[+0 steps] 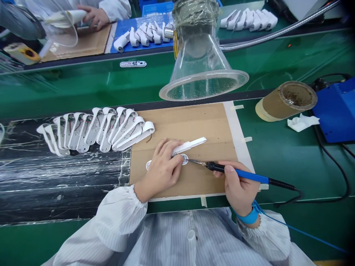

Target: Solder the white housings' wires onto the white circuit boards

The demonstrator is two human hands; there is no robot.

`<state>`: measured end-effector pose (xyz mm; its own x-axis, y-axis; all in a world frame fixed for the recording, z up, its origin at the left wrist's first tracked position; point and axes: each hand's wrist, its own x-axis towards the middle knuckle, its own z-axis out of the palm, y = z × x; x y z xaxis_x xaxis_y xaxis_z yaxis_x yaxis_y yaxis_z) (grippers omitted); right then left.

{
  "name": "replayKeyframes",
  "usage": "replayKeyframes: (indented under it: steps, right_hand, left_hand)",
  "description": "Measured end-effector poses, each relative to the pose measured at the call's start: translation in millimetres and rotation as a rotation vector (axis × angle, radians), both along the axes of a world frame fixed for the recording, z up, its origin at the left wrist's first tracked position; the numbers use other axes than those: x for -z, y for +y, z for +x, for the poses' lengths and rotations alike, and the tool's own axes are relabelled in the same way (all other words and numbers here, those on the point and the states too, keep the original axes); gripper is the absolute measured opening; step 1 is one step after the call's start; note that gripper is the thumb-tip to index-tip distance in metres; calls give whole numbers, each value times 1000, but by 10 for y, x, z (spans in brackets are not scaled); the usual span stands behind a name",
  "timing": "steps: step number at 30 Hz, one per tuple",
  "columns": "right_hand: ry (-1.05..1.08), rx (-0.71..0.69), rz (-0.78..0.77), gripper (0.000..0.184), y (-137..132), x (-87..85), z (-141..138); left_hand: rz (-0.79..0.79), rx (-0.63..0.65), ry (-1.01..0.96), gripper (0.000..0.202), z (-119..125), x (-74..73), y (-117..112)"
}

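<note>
My right hand grips a blue and black soldering iron like a pen. Its metal tip meets a small white circuit board with a rounded end. My left hand lies over that board with fingers bent, thumb beside the iron's tip, holding it against the cardboard. Another rounded white end shows left of my fingers; the middle is hidden. A narrow white plastic housing sticks out from under my left fingertips, and I cannot tell how it connects to the board.
Several white curved housings with wires lie in a row at left. A clear fume hood hangs ahead. At right stand a brown cup and a blue box. A co-worker's hand is across the bench.
</note>
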<state>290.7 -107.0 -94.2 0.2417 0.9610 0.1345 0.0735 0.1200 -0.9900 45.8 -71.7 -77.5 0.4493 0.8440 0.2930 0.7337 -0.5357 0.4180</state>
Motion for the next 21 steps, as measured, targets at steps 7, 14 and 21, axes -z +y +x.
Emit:
replayKeyframes:
  steps: [7,14,21]
  right_hand:
    - [-55,18,30,13,-51,-4,2]
    - [-49,30,43,12,-84,8,5]
    - [-58,26,44,13,-85,10,-18]
  left_hand:
    - [97,41,58,19,-10,16,14]
    - [72,42,140,22,9,-21,0]
    - [38,67,227,17,32,-124,25]
